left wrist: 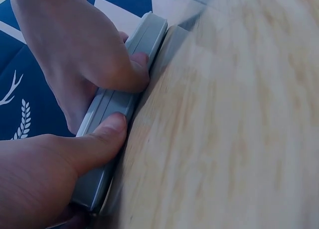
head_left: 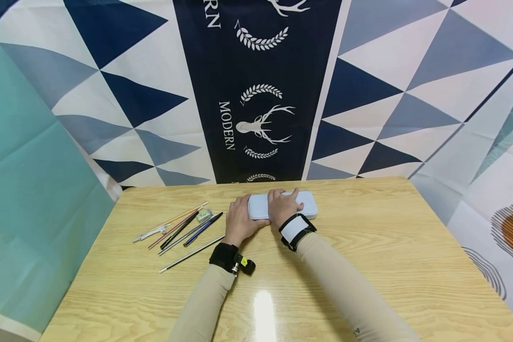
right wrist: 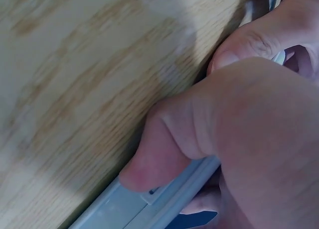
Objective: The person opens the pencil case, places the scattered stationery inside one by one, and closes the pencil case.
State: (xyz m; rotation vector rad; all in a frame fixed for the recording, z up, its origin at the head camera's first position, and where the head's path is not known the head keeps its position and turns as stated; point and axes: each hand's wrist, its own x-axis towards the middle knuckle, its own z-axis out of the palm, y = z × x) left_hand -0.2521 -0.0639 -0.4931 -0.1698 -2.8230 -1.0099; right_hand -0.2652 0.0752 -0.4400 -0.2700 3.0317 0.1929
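A pale blue-white pencil case (head_left: 258, 206) lies lengthwise near the table's back edge, its lid closed. At its left end my left hand (head_left: 241, 221) grips it, fingers over the far side and thumb along the front wall. My right hand (head_left: 282, 208) reaches over the middle of the lid and holds the case from above. In the right wrist view, the bent right thumb (right wrist: 154, 164) presses on the front wall beside a small catch. A seam runs along the case's side (left wrist: 107, 102) in the left wrist view, with both thumbs against that wall.
Left of the hands, a drawing compass (head_left: 154, 232), a grey-white eraser (head_left: 204, 216), a black pen (head_left: 179, 230), a blue pen (head_left: 203, 229) and several pencils lie loosely spread. One dark pencil (head_left: 192, 254) lies nearer the left wrist. Patterned cloth (head_left: 256, 95) hangs behind the table (head_left: 367, 247).
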